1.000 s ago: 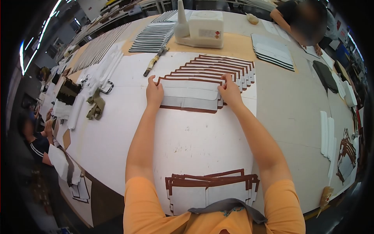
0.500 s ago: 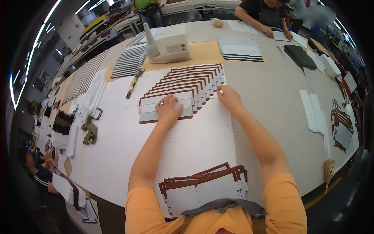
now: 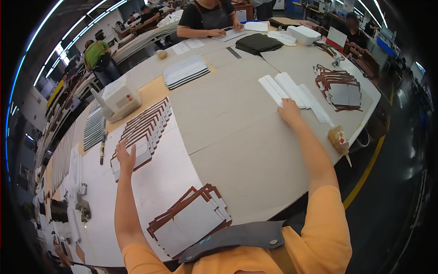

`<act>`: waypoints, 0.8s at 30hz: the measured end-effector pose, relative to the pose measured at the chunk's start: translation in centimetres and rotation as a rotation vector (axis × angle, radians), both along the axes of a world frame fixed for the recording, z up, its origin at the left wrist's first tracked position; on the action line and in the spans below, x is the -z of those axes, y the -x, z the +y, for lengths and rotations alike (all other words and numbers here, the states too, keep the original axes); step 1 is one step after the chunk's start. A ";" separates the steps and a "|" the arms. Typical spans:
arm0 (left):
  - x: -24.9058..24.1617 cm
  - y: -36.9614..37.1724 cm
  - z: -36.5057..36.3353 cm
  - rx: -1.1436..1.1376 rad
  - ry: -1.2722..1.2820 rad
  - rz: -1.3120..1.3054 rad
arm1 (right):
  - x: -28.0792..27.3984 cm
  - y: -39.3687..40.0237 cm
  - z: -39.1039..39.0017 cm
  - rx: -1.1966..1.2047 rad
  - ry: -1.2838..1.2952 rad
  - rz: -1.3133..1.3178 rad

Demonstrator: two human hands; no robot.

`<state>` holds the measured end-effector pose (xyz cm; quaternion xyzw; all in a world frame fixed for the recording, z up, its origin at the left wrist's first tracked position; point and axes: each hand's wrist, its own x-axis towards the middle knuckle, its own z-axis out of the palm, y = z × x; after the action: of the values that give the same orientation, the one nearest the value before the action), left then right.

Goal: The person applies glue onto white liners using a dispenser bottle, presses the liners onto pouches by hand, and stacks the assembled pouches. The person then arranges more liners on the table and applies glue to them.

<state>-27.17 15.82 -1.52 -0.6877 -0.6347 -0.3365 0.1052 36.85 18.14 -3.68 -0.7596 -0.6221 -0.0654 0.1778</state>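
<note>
My left hand [image 3: 126,157] lies with fingers apart on the nearest of several overlapping grey-white panels with brown edges [image 3: 153,123], which fan out in a slanting row. To the right, my right hand [image 3: 290,112] is at the near end of the white strips [image 3: 273,90], its fingers closed together on a strip's end. The fingertips are small here, and the exact grip is partly hidden. Nearest my body lies a loose pile of similar brown-edged panels [image 3: 189,219].
A white plastic container [image 3: 122,98] and a brush [image 3: 102,153] are beyond my left hand. A glue bottle [image 3: 338,139] lies at the right table edge, near another brown-edged pile [image 3: 344,93]. Across the table, a person in a dark shirt [image 3: 210,18] works on flat pieces.
The view has turned to the right. My right hand has moved from beside the fanned panels across to the white strips. My left hand stays on the nearest panel.
</note>
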 end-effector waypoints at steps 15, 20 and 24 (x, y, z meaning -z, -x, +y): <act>-3.6 -31.6 -9.3 0.597 0.851 -0.837 | -5.0 4.9 -6.6 -0.341 -0.091 0.708; -2.9 -38.9 -9.9 0.551 1.097 -1.435 | -4.9 9.6 -14.2 -0.538 0.092 1.060; -4.3 -39.0 -12.8 0.495 1.088 -1.446 | -4.7 9.5 -16.1 -0.460 0.395 1.480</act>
<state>11.79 3.06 2.80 -0.3817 -0.4515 -0.3520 -0.7256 27.36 2.07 1.04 -0.4760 -0.4838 0.6055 0.4156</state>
